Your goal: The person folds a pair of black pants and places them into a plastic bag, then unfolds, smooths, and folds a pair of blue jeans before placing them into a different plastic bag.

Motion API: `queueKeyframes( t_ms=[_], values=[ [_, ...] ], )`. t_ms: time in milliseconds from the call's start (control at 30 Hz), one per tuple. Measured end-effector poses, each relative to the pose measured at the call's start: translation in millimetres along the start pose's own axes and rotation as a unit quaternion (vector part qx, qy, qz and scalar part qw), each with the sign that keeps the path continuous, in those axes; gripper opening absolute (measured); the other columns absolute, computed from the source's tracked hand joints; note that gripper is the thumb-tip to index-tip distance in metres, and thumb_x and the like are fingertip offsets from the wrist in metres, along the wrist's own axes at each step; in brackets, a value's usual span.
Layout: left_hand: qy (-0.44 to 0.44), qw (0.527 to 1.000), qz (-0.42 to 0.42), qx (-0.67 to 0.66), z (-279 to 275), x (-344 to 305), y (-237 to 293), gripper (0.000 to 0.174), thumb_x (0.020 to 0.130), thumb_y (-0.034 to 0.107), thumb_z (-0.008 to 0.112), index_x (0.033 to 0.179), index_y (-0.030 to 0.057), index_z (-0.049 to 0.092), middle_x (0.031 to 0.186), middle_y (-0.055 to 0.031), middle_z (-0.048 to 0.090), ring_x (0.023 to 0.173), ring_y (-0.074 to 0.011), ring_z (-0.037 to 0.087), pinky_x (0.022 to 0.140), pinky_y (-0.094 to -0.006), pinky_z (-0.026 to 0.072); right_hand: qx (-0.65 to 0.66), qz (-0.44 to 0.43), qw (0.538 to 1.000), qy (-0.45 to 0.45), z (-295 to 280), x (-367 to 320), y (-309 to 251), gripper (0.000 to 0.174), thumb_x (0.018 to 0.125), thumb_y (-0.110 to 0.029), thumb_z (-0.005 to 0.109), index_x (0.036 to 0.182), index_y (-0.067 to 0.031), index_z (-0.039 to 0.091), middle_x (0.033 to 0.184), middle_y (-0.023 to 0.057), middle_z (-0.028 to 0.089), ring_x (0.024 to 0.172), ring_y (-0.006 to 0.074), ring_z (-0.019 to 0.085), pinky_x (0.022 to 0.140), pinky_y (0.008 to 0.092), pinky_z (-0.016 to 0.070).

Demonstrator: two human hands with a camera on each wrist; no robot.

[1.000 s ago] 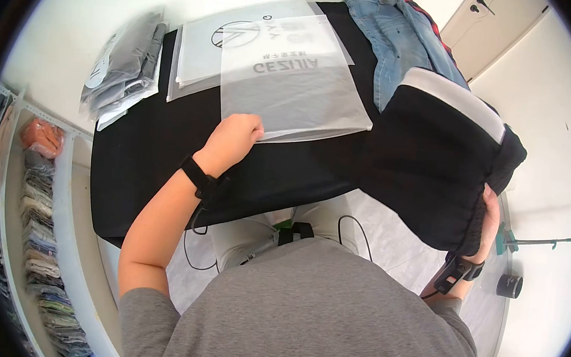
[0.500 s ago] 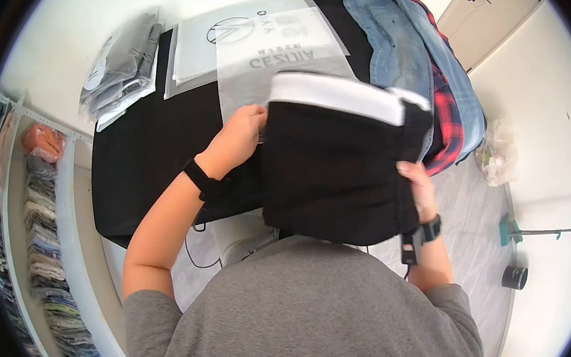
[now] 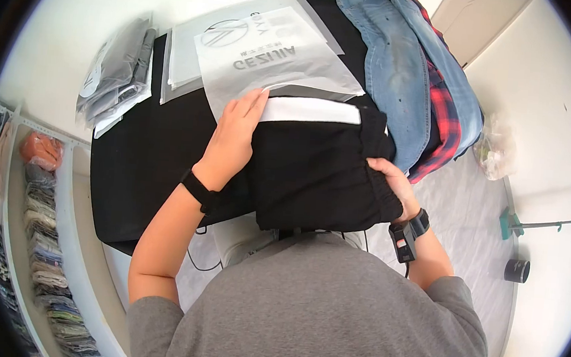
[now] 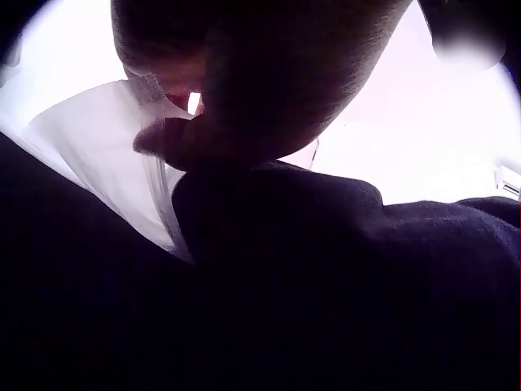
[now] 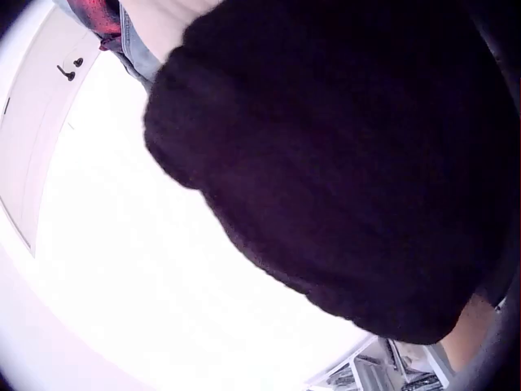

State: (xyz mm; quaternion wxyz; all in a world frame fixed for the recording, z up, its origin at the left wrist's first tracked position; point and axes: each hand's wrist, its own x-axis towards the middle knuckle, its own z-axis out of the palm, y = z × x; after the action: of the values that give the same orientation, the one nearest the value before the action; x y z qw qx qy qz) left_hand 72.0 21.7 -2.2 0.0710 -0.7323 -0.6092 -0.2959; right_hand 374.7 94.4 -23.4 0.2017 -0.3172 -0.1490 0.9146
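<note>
My right hand point(image 3: 395, 186) grips a folded black garment point(image 3: 316, 167) by its gathered right edge, thumb on top and fingers hidden underneath. A white band runs along the garment's far side. My left hand point(image 3: 234, 137) is at the garment's left end, its fingers extended toward the mouth of a frosted plastic bag point(image 3: 274, 60) printed GEZIJIA. In the left wrist view the finger and thumb pinch the edge of the bag point(image 4: 102, 147), close above the dark cloth point(image 4: 342, 269). In the right wrist view the garment point(image 5: 326, 163) fills most of the picture.
More flat plastic bags point(image 3: 181, 56) lie beneath the printed one on the black-covered table point(image 3: 152, 168). Packed bags point(image 3: 120, 65) are stacked at the left. Jeans point(image 3: 397, 80) and a red plaid shirt point(image 3: 444, 117) hang over the right end. A shelf point(image 3: 82, 243) of folded clothes stands left.
My right hand has brought the black garment leftward from the right side to the bag's mouth. The left hand's fingers have straightened, and the near edge of the bag now stands lifted.
</note>
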Motion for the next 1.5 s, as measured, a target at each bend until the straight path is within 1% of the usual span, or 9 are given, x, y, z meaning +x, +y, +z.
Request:
queueKeyframes(
  t_ms=[700,833,900,933,1033,1233,1300,1367,1500],
  values=[
    [-0.025,1.000,-0.012,0.002,8.4,-2.2,10.8,0.067,0.068,-0.019,0.043,0.133,-0.0021,0.041,0.134,-0.0146,0.045,0.112,-0.0347,0.046,0.098,-0.0384,0.0387,-0.173,-0.090,0.977,0.090,7.7,3.3,-26.7,0.032,0.088,-0.013,0.058,0.113,0.0072,0.056,0.105,0.0182,0.065,0.089,0.0266,0.067,0.079,0.0350,0.0567],
    [-0.037,0.999,-0.034,-0.006,7.2,-1.5,15.6,0.070,0.066,-0.020,0.044,0.134,-0.0013,0.040,0.138,-0.0135,0.042,0.105,-0.0350,0.048,0.096,-0.0379,0.0404,0.066,-0.033,0.994,-0.082,-3.1,24.6,-18.8,0.030,0.091,-0.010,0.051,0.117,0.0061,0.054,0.111,0.0212,0.062,0.093,0.0281,0.065,0.086,0.0364,0.0534],
    [-0.040,0.998,-0.038,-0.005,6.8,-1.7,15.9,0.072,0.065,-0.020,0.044,0.134,-0.0009,0.040,0.139,-0.0130,0.042,0.102,-0.0350,0.048,0.095,-0.0380,0.0411,0.098,-0.225,0.954,-0.169,4.0,28.7,-2.9,0.029,0.092,-0.009,0.049,0.116,0.0053,0.055,0.114,0.0213,0.060,0.094,0.0285,0.065,0.088,0.0374,0.0523],
    [-0.040,0.998,-0.036,-0.010,7.0,-1.9,15.3,0.073,0.064,-0.021,0.045,0.134,-0.0010,0.040,0.139,-0.0130,0.041,0.100,-0.0348,0.048,0.094,-0.0383,0.0417,-0.039,-0.363,0.928,-0.079,-7.0,38.2,4.4,0.031,0.091,-0.008,0.050,0.120,0.0032,0.052,0.116,0.0202,0.059,0.099,0.0265,0.063,0.087,0.0361,0.0531],
    [-0.037,0.999,-0.021,0.014,8.7,-0.9,14.7,0.070,0.065,-0.019,0.047,0.132,-0.0019,0.042,0.139,-0.0121,0.042,0.093,-0.0323,0.049,0.089,-0.0373,0.0442,0.004,-0.212,0.977,0.006,-9.4,35.7,-5.9,0.036,0.088,-0.006,0.054,0.123,0.0010,0.048,0.113,0.0173,0.059,0.099,0.0248,0.062,0.086,0.0340,0.0535],
    [-0.037,0.998,-0.028,0.045,11.1,-0.8,12.3,0.066,0.068,-0.016,0.049,0.131,0.0026,0.046,0.134,-0.0149,0.045,0.089,-0.0316,0.051,0.083,-0.0374,0.0471,-0.189,-0.280,0.933,0.126,8.6,13.1,-11.3,0.050,0.079,-0.003,0.064,0.125,0.0024,0.045,0.115,0.0168,0.057,0.102,0.0280,0.059,0.089,0.0364,0.0493],
    [-0.044,0.995,-0.047,0.073,11.4,-3.5,11.7,0.066,0.068,-0.015,0.050,0.131,0.0057,0.047,0.132,-0.0172,0.046,0.090,-0.0324,0.052,0.082,-0.0381,0.0474,-0.587,-0.581,0.448,0.342,22.5,7.8,-1.5,0.062,0.072,-0.007,0.069,0.128,0.0006,0.045,0.122,0.0201,0.051,0.116,0.0327,0.049,0.099,0.0412,0.0388],
    [-0.059,0.991,-0.083,0.087,14.1,-7.0,11.1,0.078,0.065,-0.017,0.052,0.136,0.0146,0.044,0.129,-0.0206,0.047,0.103,-0.0370,0.052,0.089,-0.0408,0.0451,-0.750,-0.532,0.369,0.134,71.1,-14.7,8.6,0.075,0.063,-0.013,0.073,0.132,-0.0042,0.044,0.130,0.0220,0.044,0.123,0.0366,0.040,0.103,0.0460,0.0302],
    [-0.077,0.987,-0.092,0.108,10.0,-7.9,16.5,0.077,0.068,-0.013,0.054,0.136,0.0198,0.043,0.123,-0.0236,0.050,0.103,-0.0377,0.055,0.085,-0.0414,0.0482,-0.857,-0.450,0.228,0.107,84.7,28.8,59.8,0.073,0.068,-0.013,0.068,0.136,-0.0206,0.044,0.133,0.0212,0.043,0.119,0.0404,0.044,0.096,0.0518,0.0363]
  ],
)
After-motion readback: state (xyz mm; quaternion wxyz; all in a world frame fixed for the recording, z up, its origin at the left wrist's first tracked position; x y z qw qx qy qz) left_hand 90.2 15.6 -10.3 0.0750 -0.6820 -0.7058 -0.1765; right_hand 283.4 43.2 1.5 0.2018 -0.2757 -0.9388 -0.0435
